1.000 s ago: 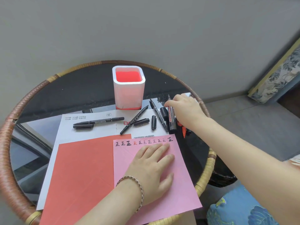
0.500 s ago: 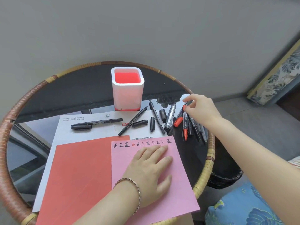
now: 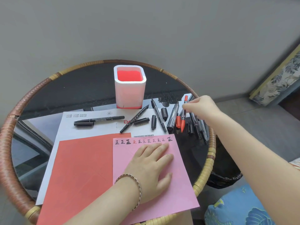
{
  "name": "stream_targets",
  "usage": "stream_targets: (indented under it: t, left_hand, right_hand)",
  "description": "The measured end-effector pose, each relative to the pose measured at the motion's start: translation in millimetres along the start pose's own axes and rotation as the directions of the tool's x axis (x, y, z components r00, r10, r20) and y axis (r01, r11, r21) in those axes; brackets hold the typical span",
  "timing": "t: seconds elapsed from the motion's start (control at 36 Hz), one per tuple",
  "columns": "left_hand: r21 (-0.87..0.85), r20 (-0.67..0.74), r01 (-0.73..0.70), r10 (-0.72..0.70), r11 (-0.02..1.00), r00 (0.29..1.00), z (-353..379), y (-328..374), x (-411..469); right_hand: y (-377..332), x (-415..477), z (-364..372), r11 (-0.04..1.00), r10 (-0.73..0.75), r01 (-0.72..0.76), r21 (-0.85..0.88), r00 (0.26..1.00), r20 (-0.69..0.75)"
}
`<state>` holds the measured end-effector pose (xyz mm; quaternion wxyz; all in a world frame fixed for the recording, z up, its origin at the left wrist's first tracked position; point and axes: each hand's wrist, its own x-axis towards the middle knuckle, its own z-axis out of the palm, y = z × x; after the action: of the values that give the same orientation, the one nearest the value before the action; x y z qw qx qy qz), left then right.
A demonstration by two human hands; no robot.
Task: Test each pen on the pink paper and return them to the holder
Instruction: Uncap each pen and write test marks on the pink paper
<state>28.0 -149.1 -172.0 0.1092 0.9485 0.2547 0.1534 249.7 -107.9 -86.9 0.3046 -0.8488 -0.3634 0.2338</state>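
- Thumb and fingertips of the right hand (image 3: 203, 109) pinch the barrel of a red-ended pen (image 3: 183, 114) near the right edge of the round table (image 3: 22, 103); the pen's lower red tip points toward the pink paper, among a loose cluster of other pens (image 3: 197, 125).
- The left hand (image 3: 151, 169) lies flat on the pink paper (image 3: 181, 189), fingers spread slightly and pressed down, holding nothing; a bracelet (image 3: 137, 189) circles the wrist.
- A row of test marks (image 3: 143, 140) runs along the paper's far edge, which lies at the table's near right, overlapping a red sheet (image 3: 81, 172) and a white printed sheet (image 3: 90, 127).
- Several uncapped black pens (image 3: 99, 119) and loose caps (image 3: 153, 121) lie on the white sheet, mid-table.
- The white holder (image 3: 130, 93) stands at the table's far centre and looks empty; so returning the pens appears not yet begun.
- Risks, as judged: lifting the pinched pen through the crowded cluster could nudge neighbours off the near rim at the right; open tips may smear the sheets or dry out; mismatched caps are likely with so many lying loose.
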Motion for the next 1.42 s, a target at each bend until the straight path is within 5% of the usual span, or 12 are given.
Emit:
stream_targets:
  t: [0.11, 0.22, 0.31, 0.39, 0.81, 1.11, 1.42]
  left_hand:
    - [0.005, 0.001, 0.01, -0.01, 1.0, 1.0, 0, 2, 1]
    - [0.005, -0.022, 0.018, -0.018, 1.0, 1.0, 2, 3, 4]
    - [0.003, -0.044, 0.013, -0.013, 1.0, 0.999, 2, 4, 5]
    - [-0.014, -0.052, -0.008, 0.007, 1.0, 0.999, 0, 4, 2]
    - [0.081, 0.048, 0.05, -0.054, 0.995, 0.997, -51, -55, -83]
    - [0.06, 0.016, 0.092, -0.093, 0.994, 0.995, -44, -47, -82]
    - [-0.051, -0.016, 0.141, -0.142, 0.989, 0.99, -43, -48, -81]
  right_hand:
    - [-1, -22, -11, 0.896, 0.073, -0.107, 0.431, 0.993, 0.094]
    - [5, -49, -11, 0.585, 0.04, -0.154, 0.796, 0.986, 0.162]
    - [7, -68, -4, 0.37, 0.033, -0.165, 0.914, 0.986, 0.164]
    - [3, -83, 4, 0.267, 0.046, -0.139, 0.954, 0.99, 0.131]
    - [-21, -120, 65, 0.578, -0.216, 0.051, 0.814, 0.972, 0.093]
    - [-47, -130, 122, 0.723, -0.221, 0.139, 0.677, 0.974, 0.037]
    - [-28, -121, 152, 0.837, -0.242, 0.336, 0.432, 0.935, -0.259]
